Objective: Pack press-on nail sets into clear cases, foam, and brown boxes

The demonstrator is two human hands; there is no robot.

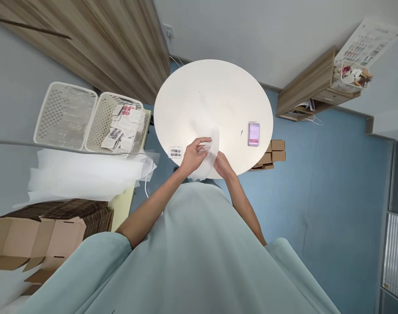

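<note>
Near the front edge of the round white table, a thin, translucent white sheet of wrapping is held up and curved between my hands. My left hand has its fingers bent over the sheet's left side, gripping it. On the other side, my right hand holds the sheet's right edge, its fingertips partly hidden behind it. Whether anything lies inside the sheet I cannot tell. Left of my left hand sits a small clear case with several dark round items. A phone with a lit screen lies to the right.
At left, two white baskets hold clear packaging and printed packets. Below them lie a stack of white sheets and folded cardboard boxes. Small brown boxes stand right of the table, and a wooden cabinet is farther right.
</note>
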